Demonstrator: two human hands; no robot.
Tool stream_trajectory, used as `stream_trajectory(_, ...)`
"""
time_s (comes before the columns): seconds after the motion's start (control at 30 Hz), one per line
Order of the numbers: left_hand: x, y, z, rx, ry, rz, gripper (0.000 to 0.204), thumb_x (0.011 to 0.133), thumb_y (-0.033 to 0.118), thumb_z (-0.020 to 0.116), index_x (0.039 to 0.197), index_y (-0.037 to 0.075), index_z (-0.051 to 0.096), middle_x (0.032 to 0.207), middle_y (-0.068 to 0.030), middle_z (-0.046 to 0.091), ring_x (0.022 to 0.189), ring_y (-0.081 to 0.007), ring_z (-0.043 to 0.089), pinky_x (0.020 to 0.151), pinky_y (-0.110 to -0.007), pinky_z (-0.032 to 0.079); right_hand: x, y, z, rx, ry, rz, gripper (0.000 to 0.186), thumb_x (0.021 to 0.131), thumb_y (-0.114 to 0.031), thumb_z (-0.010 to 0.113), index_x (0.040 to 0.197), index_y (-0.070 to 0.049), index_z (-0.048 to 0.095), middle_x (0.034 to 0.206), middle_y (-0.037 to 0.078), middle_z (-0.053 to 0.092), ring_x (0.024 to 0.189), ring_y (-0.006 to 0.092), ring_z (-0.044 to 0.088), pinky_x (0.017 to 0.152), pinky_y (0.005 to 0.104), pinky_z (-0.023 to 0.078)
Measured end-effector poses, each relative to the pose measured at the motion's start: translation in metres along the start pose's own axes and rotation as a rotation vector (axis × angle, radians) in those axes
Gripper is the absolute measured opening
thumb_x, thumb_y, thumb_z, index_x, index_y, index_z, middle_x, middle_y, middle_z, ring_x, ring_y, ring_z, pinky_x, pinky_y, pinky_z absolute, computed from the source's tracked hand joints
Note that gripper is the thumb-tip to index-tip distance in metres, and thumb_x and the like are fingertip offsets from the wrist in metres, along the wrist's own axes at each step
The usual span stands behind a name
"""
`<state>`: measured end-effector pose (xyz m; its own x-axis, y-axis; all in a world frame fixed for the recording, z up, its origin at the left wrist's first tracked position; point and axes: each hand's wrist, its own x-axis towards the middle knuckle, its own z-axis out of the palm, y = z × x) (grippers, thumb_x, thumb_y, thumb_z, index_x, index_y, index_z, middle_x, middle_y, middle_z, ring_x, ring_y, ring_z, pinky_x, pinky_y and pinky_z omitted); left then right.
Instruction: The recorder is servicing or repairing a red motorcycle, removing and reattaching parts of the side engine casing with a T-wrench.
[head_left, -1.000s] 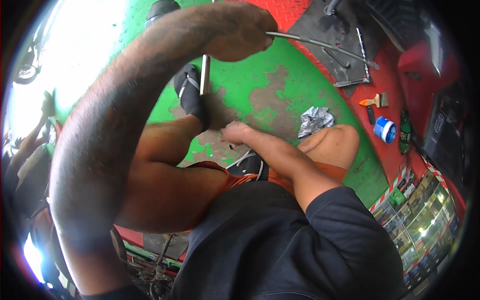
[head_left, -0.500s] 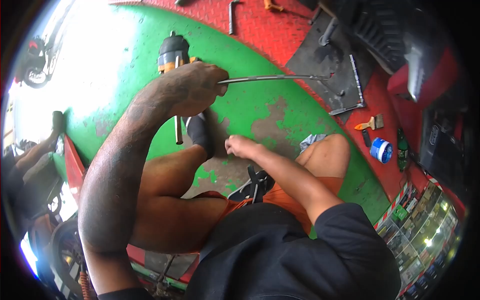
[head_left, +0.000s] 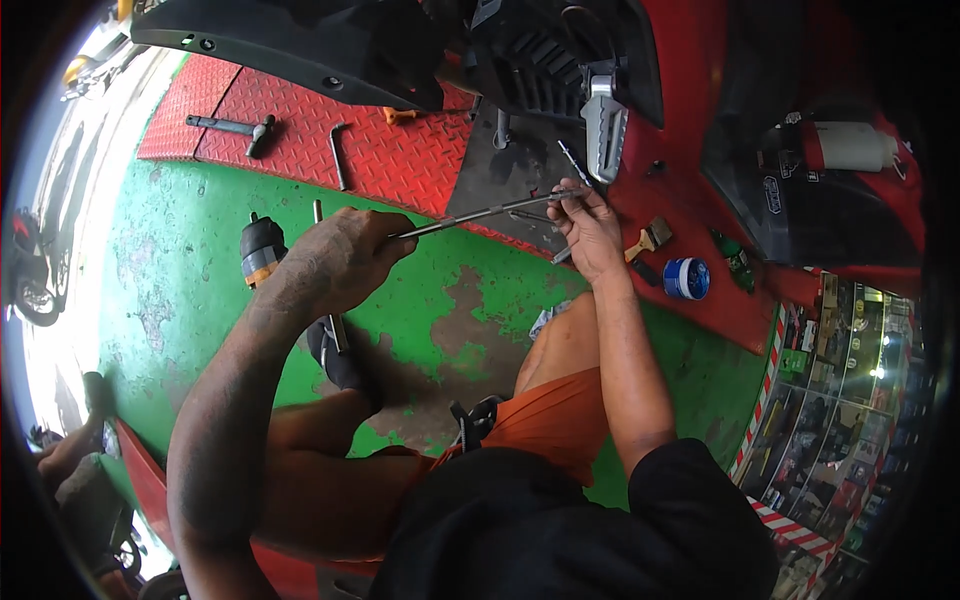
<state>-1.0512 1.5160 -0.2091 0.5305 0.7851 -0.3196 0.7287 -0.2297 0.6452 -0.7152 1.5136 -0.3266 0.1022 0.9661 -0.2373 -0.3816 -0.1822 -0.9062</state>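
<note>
Two bare hands share a steel T-handle wrench (head_left: 480,214), which spans the gap between them above the green floor (head_left: 190,230) and the edge of the red tread plate (head_left: 300,120). The left hand (head_left: 350,250) is curled into a closed grip where the crossbar meets the shaft; one end of the bar sticks out above the fist, the other below it. The right hand (head_left: 592,235) is partly closed, thumb and fingers pinching the far end of the shaft, near the ridged metal footpeg (head_left: 606,135) of a red-and-black motorcycle (head_left: 685,130). Beneath the shaft's far part lies a dark mat (head_left: 482,185) bearing other metal tools. On the tread plate, a hammer (head_left: 228,127) lies left of a slim bent wrench (head_left: 338,158). A black-and-yellow power tool (head_left: 263,245) rests on the floor, just beside the left hand in this view. Right of the right hand sit a flat paintbrush (head_left: 648,239), a blue tub (head_left: 687,278) with a white rim and a green bottle (head_left: 735,260). Farther right, striped red-and-white tape (head_left: 757,395) edges a glass display case (head_left: 840,400) packed with small goods.
</note>
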Motion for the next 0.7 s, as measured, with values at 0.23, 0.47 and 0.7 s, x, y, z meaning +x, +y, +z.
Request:
stream_trajectory(0.23, -0.001, 0.003, -0.002, 0.013, 0.005, -0.013, 0.029, 0.094, 0.026, 0.052, 0.107, 0.004, 0.065, 0.088, -0.0201, 0.066, 0.088, -0.0357, 0.065, 0.079, -0.045, 0.050, -0.001, -0.013, -0.009, 0.095, 0.044, -0.100, 0.019, 0.092, -0.010, 0.062, 0.110, -0.005, 0.062, 0.096, 0.005, 0.065, 0.086, 0.0150, 0.065, 0.077, 0.0273, 0.056)
stream_trajectory(0.47, -0.005, 0.009, -0.005, -0.008, 0.006, 0.007, 0.027, 0.094, 0.025, 0.053, 0.106, 0.005, 0.065, 0.087, -0.0196, 0.066, 0.088, -0.0356, 0.064, 0.078, -0.045, 0.050, -0.005, -0.034, -0.011, -0.169, -0.006, -0.166, 0.018, 0.090, -0.012, 0.065, 0.105, -0.003, 0.064, 0.095, 0.007, 0.067, 0.085, 0.0161, 0.067, 0.075, 0.0275, 0.058)
stream_trajectory(0.7, -0.006, -0.012, 0.000, 0.016, 0.117, 0.148, 0.024, 0.093, 0.021, 0.054, 0.102, 0.001, 0.063, 0.081, -0.0200, 0.064, 0.081, -0.0370, 0.063, 0.073, -0.045, 0.048, 0.000, -0.068, -0.018, -0.540, -0.212, -0.097, 0.017, 0.087, -0.010, 0.068, 0.103, -0.002, 0.066, 0.093, 0.006, 0.068, 0.083, 0.0166, 0.068, 0.072, 0.0271, 0.058)
